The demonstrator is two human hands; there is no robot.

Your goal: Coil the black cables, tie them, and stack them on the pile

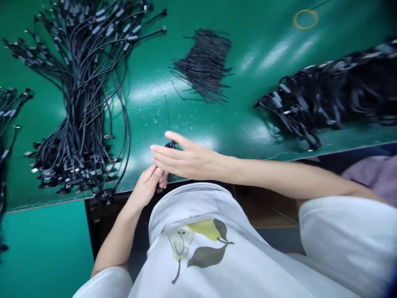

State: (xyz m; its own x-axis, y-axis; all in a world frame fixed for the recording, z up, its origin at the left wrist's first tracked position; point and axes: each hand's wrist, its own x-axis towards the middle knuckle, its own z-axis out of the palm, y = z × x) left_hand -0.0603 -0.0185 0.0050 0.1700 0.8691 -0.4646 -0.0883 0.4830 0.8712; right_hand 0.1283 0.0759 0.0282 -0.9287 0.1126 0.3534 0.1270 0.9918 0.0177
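My left hand (148, 184) is closed around a black cable (170, 145) at the table's front edge. Only small dark parts of that cable show, above the fingers and below them, so its full shape is hidden. Over it reaches my right hand (186, 159), fingers stretched out to the left and partly covering the left fingertips. Its fingers look apart, and nothing is seen gripped in them. A single thin black tie (167, 109) lies on the green table (142, 120) just beyond both hands.
To the left lies a big bundle of black cables (79, 95) with connectors at both ends; more cables (9, 109) sit at the far left. Behind the hands is a pile of thin black ties (206, 64). Coiled cables (335, 91) are heaped right, below a yellow ring (305, 11).
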